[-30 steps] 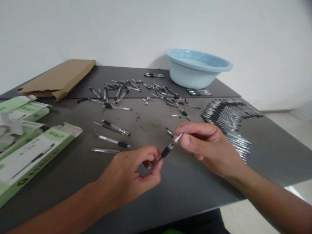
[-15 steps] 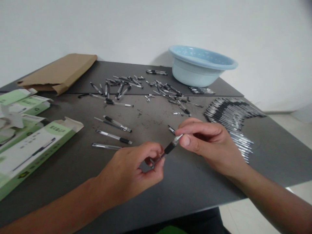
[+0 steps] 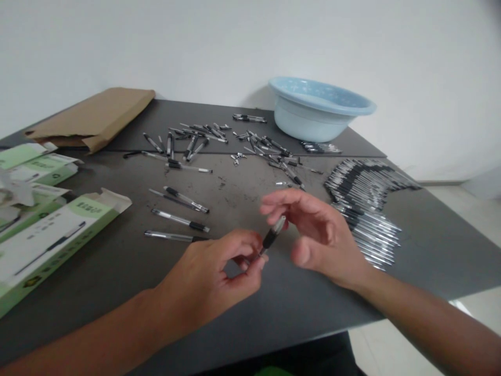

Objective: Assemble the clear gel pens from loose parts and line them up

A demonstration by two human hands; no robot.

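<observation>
My left hand (image 3: 230, 266) pinches a gel pen (image 3: 271, 238) between thumb and fingers, over the near part of the table. The pen's black grip and clear tip end point up and to the right; its rear end is hidden in the hand. Close by that tip, my right hand (image 3: 317, 230) has its thumb and fingers apart, with nothing visible between them. Left of the hands lie several pens, among them a clear one with a black grip (image 3: 180, 220). Behind my right hand a long row of pens (image 3: 358, 183) is laid side by side.
Loose pens and parts (image 3: 270, 149) lie scattered mid-table. A light blue basin (image 3: 313, 117) stands at the back right. On the left are a brown paper bag (image 3: 94, 117) and several green-and-white pen boxes (image 3: 58, 240). The table's front edge (image 3: 313, 337) runs close to me.
My right hand has let go of the pen's tip end, and its fingers have spread. The left hand keeps hold of the pen, which now tilts more steeply upward.
</observation>
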